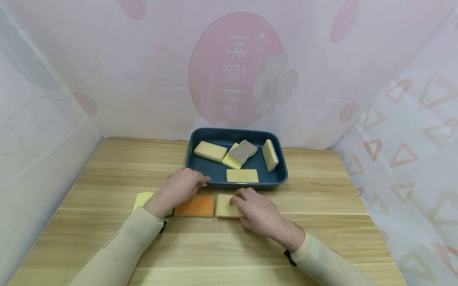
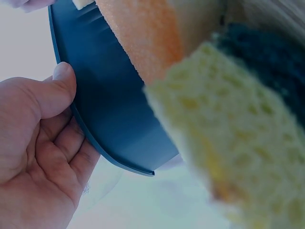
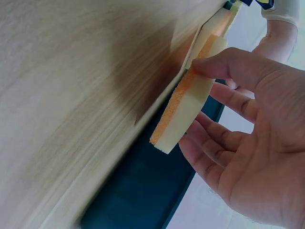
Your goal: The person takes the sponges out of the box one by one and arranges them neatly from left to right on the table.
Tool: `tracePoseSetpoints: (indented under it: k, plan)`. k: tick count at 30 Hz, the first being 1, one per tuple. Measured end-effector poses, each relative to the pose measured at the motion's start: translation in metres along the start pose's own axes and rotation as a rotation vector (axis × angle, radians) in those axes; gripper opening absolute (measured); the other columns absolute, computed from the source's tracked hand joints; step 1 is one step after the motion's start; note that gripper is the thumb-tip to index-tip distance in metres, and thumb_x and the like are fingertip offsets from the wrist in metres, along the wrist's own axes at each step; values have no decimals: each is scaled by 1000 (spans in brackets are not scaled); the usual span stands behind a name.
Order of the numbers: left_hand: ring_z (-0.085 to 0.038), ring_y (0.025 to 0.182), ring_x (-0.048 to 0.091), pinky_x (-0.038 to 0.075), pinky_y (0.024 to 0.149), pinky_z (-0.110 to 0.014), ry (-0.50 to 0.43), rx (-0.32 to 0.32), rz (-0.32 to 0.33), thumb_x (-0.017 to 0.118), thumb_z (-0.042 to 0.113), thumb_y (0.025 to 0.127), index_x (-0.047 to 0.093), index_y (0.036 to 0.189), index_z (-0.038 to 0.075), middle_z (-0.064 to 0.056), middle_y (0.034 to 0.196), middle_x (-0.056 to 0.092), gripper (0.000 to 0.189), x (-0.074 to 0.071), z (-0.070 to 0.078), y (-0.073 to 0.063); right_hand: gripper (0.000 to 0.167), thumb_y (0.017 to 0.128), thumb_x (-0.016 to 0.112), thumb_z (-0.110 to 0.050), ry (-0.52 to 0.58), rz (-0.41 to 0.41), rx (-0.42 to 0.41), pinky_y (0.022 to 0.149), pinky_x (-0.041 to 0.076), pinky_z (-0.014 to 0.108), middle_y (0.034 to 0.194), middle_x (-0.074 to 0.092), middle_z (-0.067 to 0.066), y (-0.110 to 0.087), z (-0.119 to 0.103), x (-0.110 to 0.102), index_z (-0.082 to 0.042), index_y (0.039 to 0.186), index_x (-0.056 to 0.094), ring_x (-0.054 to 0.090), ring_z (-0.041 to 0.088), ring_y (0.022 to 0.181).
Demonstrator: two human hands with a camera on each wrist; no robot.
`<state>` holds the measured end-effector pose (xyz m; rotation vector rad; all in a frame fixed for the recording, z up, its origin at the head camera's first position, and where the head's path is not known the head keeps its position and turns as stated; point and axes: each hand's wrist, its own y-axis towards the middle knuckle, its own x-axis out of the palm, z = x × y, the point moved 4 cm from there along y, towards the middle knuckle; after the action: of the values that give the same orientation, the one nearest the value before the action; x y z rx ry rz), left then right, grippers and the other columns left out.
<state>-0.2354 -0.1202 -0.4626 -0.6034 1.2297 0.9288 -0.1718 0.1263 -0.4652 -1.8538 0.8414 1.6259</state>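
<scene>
A dark blue rectangular tray (image 1: 214,176) stands at the back of the table with several sponges in it. My left hand (image 1: 180,184) grips its near left rim, thumb inside and fingers outside, as the left wrist view shows. In front of the tray, my right hand (image 1: 259,210) pinches a cream sponge (image 1: 224,206) between thumb and fingers. The right wrist view shows an orange layer on this sponge (image 3: 183,105). Just left of it lies an orange sponge (image 1: 196,205). A yellow sponge (image 1: 141,199) is partly hidden behind my left forearm.
Inside the tray are a thick cream sponge (image 1: 210,151), a grey wavy sponge (image 1: 243,151) on a yellow one (image 1: 230,162), a flat cream sponge (image 1: 242,175) and one on edge (image 1: 270,155). Printed cloth walls (image 1: 150,79) enclose the wooden table (image 1: 322,190) at back and sides.
</scene>
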Motion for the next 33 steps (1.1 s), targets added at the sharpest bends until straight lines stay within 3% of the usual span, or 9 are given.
tracePoseSetpoints:
  k: [8, 17, 25, 33]
  plan:
    - [-28, 115, 88, 74, 97, -46, 4, 9, -6, 77, 14, 114, 90, 135, 12, -6, 127, 91, 24, 1, 0, 1, 45, 95, 89, -5, -5, -50, -10, 101, 68, 42, 145, 76, 6, 4, 2, 7, -20, 136, 80, 71, 24, 129]
    - [-29, 116, 88, 74, 99, -47, 5, 14, -9, 77, 13, 114, 90, 135, 13, -6, 127, 91, 25, 1, 0, 0, 42, 99, 92, -12, 12, -68, -9, 109, 68, 44, 151, 75, 6, 6, 4, 11, -20, 138, 79, 71, 25, 133]
    - [-29, 114, 88, 74, 97, -47, 10, 13, -10, 77, 15, 114, 90, 135, 13, -6, 125, 91, 24, 0, 0, 0, 40, 104, 92, -26, 22, -5, -4, 110, 68, 44, 147, 77, 3, 8, 4, 1, -18, 141, 79, 73, 25, 131]
    - [-28, 113, 88, 74, 96, -46, 3, 20, 9, 79, 14, 113, 90, 133, 13, -5, 124, 91, 24, -1, 0, -1, 40, 104, 93, -29, 28, 52, -4, 107, 69, 43, 142, 79, 3, 10, 6, -13, -18, 140, 79, 76, 25, 129]
